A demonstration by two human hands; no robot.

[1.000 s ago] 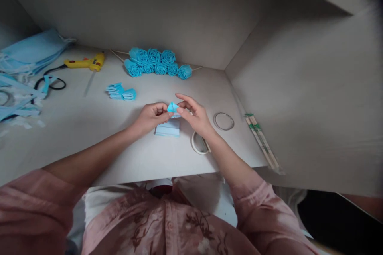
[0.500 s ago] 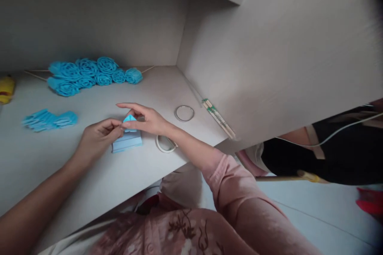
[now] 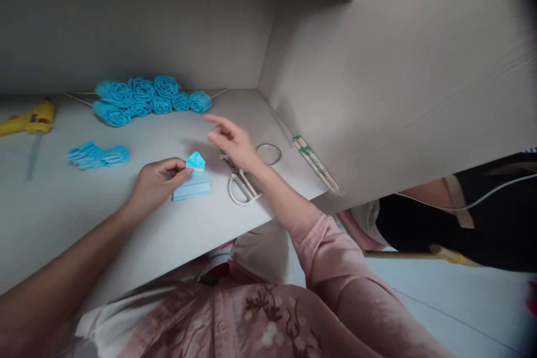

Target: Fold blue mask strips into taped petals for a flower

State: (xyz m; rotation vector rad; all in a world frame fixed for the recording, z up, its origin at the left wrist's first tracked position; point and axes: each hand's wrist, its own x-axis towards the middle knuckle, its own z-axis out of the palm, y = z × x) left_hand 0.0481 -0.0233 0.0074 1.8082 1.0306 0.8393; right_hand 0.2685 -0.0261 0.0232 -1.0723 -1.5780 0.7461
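Pinched in my left hand [image 3: 161,179] is a small folded piece of blue paper [image 3: 196,161] with a pointed top. Just beneath it on the table lies a flat light-blue rectangle [image 3: 193,189] with dark lines across it. My right hand [image 3: 232,142] is raised to the right of the paper, index finger stretched out and the other fingers partly curled, with nothing in it. Below that hand lie white-handled scissors [image 3: 241,189], their blades partly hidden. A metal ring [image 3: 269,154] rests beside my right wrist.
Several blue paper flowers [image 3: 142,98] on sticks lie along the back wall. A stack of blue pleated pieces [image 3: 97,155] is at left, near a yellow glue gun [image 3: 36,118]. A narrow packet of sticks [image 3: 315,164] lies by the right panel. Another person [image 3: 495,218] is at right.
My right hand has let go of the folded paper and moved up and to the right. The left hand still holds the paper. The view has shifted, showing more of the glue gun and scissors.
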